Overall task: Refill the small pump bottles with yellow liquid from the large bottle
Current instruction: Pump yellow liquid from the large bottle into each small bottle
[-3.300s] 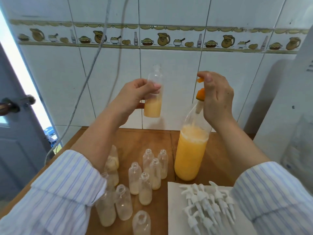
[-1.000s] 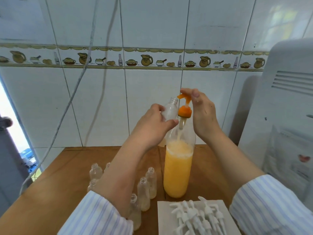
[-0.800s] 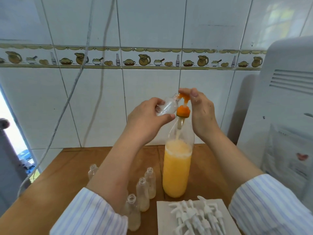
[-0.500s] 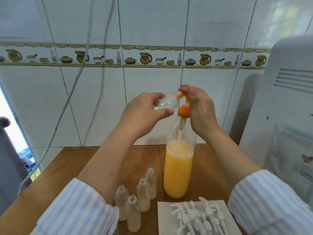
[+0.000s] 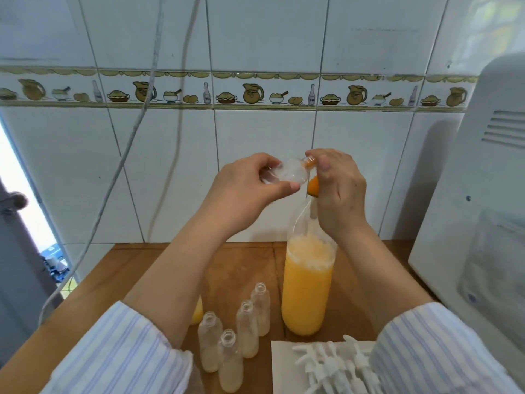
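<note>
The left hand point(image 5: 244, 191) grips a small clear bottle point(image 5: 287, 174) tipped sideways; the right hand point(image 5: 339, 191) pinches the orange pump point(image 5: 313, 189) on the big bottle point(image 5: 308, 285).

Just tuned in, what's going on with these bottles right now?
A person is refilling small bottles from a large bottle of yellow liquid standing on the wooden table. The left hand holds a small bottle tipped sideways, its mouth at the orange pump, which the right hand grips. More open small bottles and loose white pump tops wait in front.
</note>
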